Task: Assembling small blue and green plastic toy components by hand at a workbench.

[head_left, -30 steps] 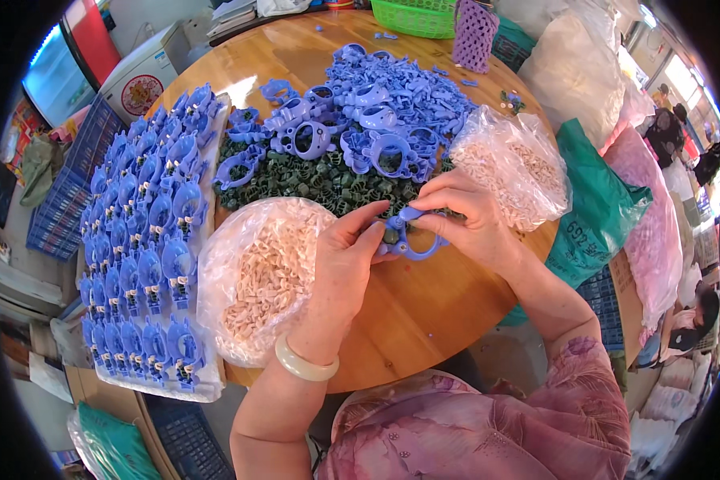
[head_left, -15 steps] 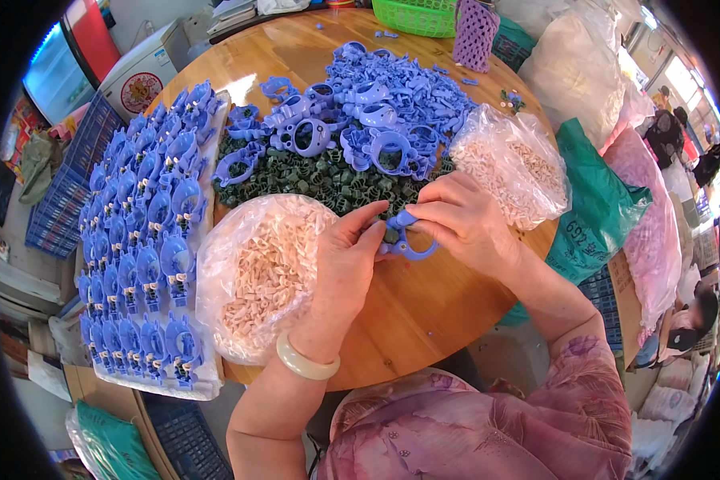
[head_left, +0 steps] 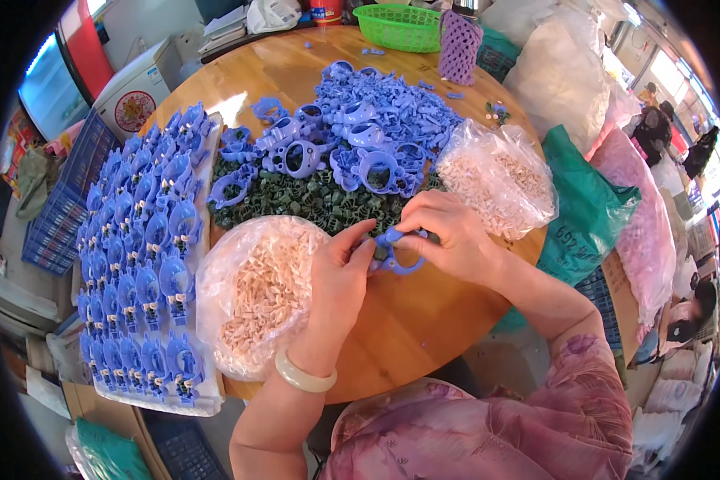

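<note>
Over the front of the round table, my two hands meet at a blue plastic ring-shaped part. My left hand pinches its left end between thumb and forefinger, where a bit of dark green shows. With fingertips pressed on its upper edge, my right hand grips the same part. Just beyond my hands spreads a heap of small dark green pieces. Blue ring-shaped parts lie on that heap, and smaller blue pieces are piled behind them.
Left of my left forearm sits a clear bag of cream pieces. Rows of blue parts stand on a white board at the left. Another bag of cream pieces lies right. A green basket and purple woven holder stand at the back.
The whole view has shifted slightly, with the table now lower in it. Both hands keep hold of the blue part, which has turned a little between my fingers.
</note>
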`<state>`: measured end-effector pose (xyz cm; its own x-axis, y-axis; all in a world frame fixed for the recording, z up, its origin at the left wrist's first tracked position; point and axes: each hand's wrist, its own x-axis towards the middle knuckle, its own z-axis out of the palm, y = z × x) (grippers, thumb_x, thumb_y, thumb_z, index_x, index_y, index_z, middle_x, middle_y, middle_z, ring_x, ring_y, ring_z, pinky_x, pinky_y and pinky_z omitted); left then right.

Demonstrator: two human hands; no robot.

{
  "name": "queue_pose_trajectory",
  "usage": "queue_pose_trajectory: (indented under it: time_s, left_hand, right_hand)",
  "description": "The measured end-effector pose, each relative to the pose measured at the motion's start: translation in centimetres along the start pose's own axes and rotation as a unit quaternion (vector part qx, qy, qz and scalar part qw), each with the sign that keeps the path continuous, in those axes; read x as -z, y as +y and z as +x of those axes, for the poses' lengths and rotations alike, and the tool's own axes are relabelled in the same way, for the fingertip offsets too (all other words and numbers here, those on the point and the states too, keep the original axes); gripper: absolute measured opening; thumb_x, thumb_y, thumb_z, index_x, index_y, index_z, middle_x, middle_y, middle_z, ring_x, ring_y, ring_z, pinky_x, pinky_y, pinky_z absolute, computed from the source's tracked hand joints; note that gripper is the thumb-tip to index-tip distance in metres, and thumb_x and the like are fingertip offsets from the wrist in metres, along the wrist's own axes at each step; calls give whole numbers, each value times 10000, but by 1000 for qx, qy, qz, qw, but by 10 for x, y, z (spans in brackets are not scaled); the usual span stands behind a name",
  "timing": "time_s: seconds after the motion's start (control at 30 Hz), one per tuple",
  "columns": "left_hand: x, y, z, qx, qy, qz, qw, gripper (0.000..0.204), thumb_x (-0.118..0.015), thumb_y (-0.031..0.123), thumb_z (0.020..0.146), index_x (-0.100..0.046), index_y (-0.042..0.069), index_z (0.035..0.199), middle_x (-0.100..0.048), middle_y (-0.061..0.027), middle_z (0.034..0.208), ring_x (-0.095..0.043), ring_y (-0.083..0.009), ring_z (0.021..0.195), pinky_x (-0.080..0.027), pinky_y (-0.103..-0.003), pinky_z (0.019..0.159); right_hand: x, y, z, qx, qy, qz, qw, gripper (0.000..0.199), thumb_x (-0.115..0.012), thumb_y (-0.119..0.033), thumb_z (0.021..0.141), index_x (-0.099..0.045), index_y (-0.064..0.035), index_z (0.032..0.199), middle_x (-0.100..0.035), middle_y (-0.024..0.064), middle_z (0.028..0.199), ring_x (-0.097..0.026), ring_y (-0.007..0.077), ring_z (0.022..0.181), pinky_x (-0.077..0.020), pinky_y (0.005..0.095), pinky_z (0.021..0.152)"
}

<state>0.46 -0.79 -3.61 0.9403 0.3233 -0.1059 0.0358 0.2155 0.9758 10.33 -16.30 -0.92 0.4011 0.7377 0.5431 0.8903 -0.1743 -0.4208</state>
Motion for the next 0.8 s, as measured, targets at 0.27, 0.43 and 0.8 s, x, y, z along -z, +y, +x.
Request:
queue_pose_trajectory:
  time_s: [0.27, 0.43, 0.8]
  left_hand:
    - [2, -6, 4, -1, -3, -8, 1000, 279, -487, 50, 900, -556, -6, 1164, -598, -32, 894, -563, -75, 719, -541, -248, 691]
    - [-1, -5, 2, -5, 12, -21, 1000, 277, -510, 37, 880, -568, -6, 1148, -582, -10, 845, -540, -58, 671, -481, -201, 593]
    - [-2, -2, 0, -2, 7, -37, 999, 274, -498, 22, 889, -557, -13, 1154, -573, -26, 852, -547, -65, 684, -530, -225, 620]
  right_hand:
    - [29, 108, 45, -154, 10, -132, 979, 145, -616, -96, 793, -633, -27, 920, -613, 94, 929, -589, 256, 895, -471, 341, 756]
    - [24, 157, 51, -141, -114, -335, 925, 156, -575, -66, 757, -652, -73, 893, -596, 81, 993, -549, 305, 983, -475, 406, 765]
    - [34, 121, 45, -278, 30, 91, 956, 155, -619, -106, 813, -622, -18, 941, -625, 50, 767, -612, 145, 664, -493, 272, 618]
